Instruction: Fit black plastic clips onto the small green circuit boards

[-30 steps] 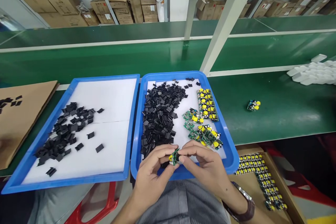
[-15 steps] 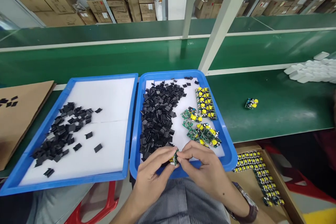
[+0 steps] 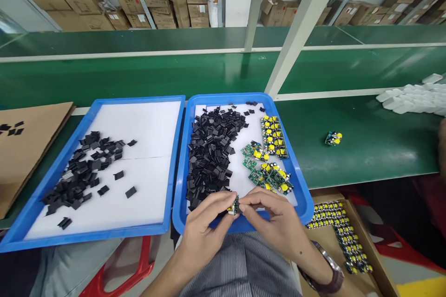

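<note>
In the head view, a small circuit board with a yellow part is held upright over the near edge of the right blue tray. My left hand pinches it between thumb and fingertips. From the other side, my right hand has thumb and forefinger closed against the board's face; a dark sliver shows there, too small to make out. Inside this tray lie a heap of black rectangular pieces, a block of yellow-topped boards in rows and a loose pile of boards.
Left of it, another blue tray carries scattered black pieces. Cardboard lies further left. One board sits on the green bench, with stacked white blocks beyond. A cardboard box below right holds rows of boards.
My right fingertips have shifted slightly right, and a dark sliver now shows between them and the board. My left hand keeps its pinch. The view has moved a little.
</note>
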Available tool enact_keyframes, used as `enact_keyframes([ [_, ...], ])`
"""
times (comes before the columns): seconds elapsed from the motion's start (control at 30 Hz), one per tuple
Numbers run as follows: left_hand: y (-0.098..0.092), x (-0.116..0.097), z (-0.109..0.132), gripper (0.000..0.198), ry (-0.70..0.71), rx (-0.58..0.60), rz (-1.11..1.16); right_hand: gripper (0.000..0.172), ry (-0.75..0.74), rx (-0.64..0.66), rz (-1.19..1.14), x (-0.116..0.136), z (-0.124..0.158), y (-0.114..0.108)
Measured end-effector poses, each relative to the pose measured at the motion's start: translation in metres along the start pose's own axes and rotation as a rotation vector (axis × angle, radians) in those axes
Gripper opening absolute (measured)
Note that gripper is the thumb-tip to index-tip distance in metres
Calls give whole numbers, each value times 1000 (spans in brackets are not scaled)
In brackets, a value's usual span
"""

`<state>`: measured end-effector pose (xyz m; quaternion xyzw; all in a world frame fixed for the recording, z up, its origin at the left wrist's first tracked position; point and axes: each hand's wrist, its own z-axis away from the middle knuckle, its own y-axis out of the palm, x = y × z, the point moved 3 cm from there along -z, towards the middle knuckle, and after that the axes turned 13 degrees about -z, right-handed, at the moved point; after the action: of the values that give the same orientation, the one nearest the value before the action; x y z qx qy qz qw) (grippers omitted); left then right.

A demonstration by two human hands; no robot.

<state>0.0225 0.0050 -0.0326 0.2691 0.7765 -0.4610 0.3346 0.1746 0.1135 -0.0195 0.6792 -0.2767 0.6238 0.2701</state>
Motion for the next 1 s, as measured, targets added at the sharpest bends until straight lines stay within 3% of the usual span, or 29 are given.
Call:
enact_keyframes([
  [0.3,1,-4,1,57,113,-74,-19,17,-45,46,171,8,-2,7],
  [0.47,-1,-1,3,50,-46,-85,-11,13,58,-65,-191,-6,-4,12],
  [0.6,0,3,7,44,-171,-118,10,26,-80,-124,-125,-7,5,15],
  [0.7,1,4,8,41,-149,-137,-6,29,-165,-132,-51,-4,11,18],
  [1.0,-1,1,9,44,-77,-219,-32,33,-178,-167,-52,-7,16,29],
])
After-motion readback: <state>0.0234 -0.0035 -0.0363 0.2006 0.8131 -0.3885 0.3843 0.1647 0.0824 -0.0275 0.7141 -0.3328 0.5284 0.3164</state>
